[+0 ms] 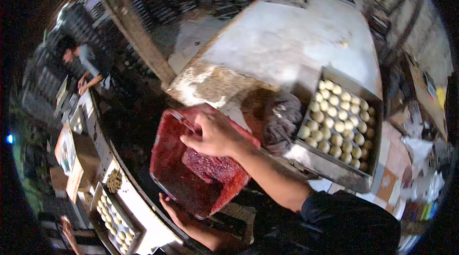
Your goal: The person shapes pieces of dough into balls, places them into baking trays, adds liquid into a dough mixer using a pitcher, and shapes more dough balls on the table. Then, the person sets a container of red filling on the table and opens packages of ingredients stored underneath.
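A red plastic tub (161, 147) is tilted in front of me, its inner walls smeared dark red. A lump of wet, crumbly red filling (210, 165) lies inside. My right hand (208, 135) reaches over the tub, fingers closed round a thin red-smeared tool (184, 122) whose exact kind I cannot make out. My left hand (181, 216) grips the tub from its lower outer side; most of its fingers are hidden. To the right, a metal tray (342, 163) holds rows of pale round dough balls (337, 126).
A dark crumpled cloth or bag (283, 121) lies between tub and tray. Behind is a pale worktable (296, 39); a wooden post (129, 23) rises at left. Another tray of dough balls (112, 224) stands lower left. Another person (91, 66) works at the far-left counter.
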### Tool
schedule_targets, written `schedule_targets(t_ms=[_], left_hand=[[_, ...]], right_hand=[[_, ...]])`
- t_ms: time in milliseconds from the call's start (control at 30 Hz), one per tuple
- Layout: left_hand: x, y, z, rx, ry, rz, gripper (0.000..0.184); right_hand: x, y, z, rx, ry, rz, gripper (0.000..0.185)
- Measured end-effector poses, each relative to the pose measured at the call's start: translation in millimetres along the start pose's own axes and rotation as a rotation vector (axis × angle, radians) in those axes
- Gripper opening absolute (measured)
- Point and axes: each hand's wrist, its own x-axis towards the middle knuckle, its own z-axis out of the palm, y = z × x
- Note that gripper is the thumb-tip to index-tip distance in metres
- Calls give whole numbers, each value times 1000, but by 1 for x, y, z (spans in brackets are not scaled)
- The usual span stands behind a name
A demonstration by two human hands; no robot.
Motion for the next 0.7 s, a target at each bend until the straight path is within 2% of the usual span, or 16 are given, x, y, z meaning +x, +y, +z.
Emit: schedule_targets(t_ms=[33, 100, 133, 167, 233, 300, 333, 367, 400, 433, 500, 533, 567, 600, 633, 700], left_hand=[[14, 14, -6, -5, -52, -131, 47], [-32, 33, 12, 127, -76, 122, 43], [-51, 52, 27, 86, -23, 28, 40], [-61, 60, 20, -37, -75, 33, 40], [-119, 71, 51, 221, -64, 364, 70], [-131, 105, 47, 236, 49, 306, 46], [-100, 111, 0, 516, -98, 345, 48], [-38, 115, -73, 768, -201, 574, 48], [-79, 122, -59, 555, -376, 384, 50], [-135, 140, -27, 343, -538, 199, 52], [-254, 118, 55, 218, -299, 369, 49], [-272, 111, 62, 230, -294, 361, 48], [-293, 104, 67, 101, -345, 311, 48], [-311, 94, 74, 107, -285, 314, 48], [-324, 95, 79, 128, -227, 315, 48], [-340, 74, 90, 104, -361, 429, 47]], right_hand=[[-1, -5, -22, -32, 19, -1, 53], [-10, -20, -65, 4, 65, 11, 53], [-13, -24, -81, 30, 42, 47, 55], [-22, -31, -102, 36, 66, 59, 55], [-40, -49, -144, 139, -59, 140, 60], [-58, -52, -181, 164, -77, 127, 63], [-69, -52, -199, 206, -21, 110, 62], [-80, -49, -214, 248, 30, 92, 61], [-89, -40, -225, 324, 112, 61, 52], [-92, -25, -232, 457, 84, 98, 40], [-121, -24, -284, 670, -18, 102, 31], [-126, -9, -297, 696, -45, 91, 30], [-132, 3, -311, 714, -70, 81, 29], [-146, 9, -335, 743, -93, 102, 27], [-164, 12, -358, 752, -86, 109, 27], [-199, 18, -409, 668, 131, 146, 29]])
